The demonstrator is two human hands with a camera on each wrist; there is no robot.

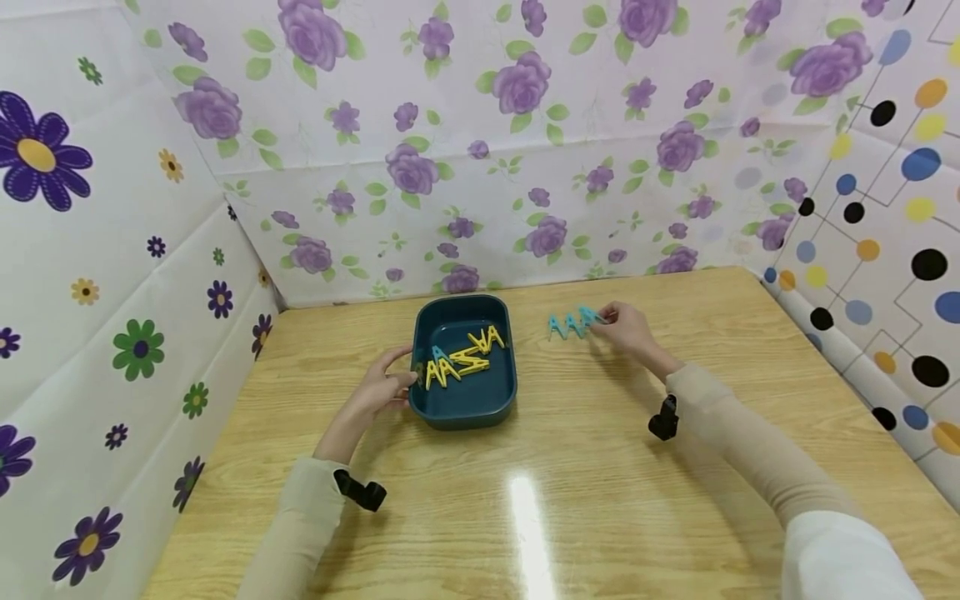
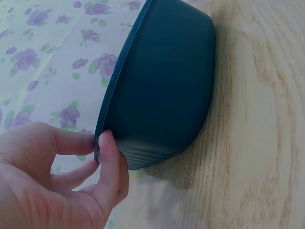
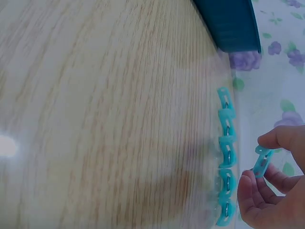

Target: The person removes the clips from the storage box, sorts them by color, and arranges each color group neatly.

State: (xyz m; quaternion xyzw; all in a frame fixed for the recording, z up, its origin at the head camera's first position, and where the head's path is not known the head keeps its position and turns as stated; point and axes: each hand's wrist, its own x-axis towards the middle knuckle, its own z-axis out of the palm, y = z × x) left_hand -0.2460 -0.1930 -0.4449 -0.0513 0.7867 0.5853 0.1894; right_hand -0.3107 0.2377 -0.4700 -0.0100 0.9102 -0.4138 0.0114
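Observation:
My left hand pinches the left rim of a dark teal plastic bin; in the left wrist view, thumb and fingers meet at the edge of the bin wall. Inside lie several yellow clothespins and a blue one. To the bin's right, my right hand pinches a light blue clothespin between thumb and fingertips. Right beside it, more light blue clothespins stand in a row on the table, linked end to end in this view.
The wooden table has a bright light reflection near its middle. A floral curtain hangs along the back edge, with patterned sheets at the sides. Each wrist wears a small black camera.

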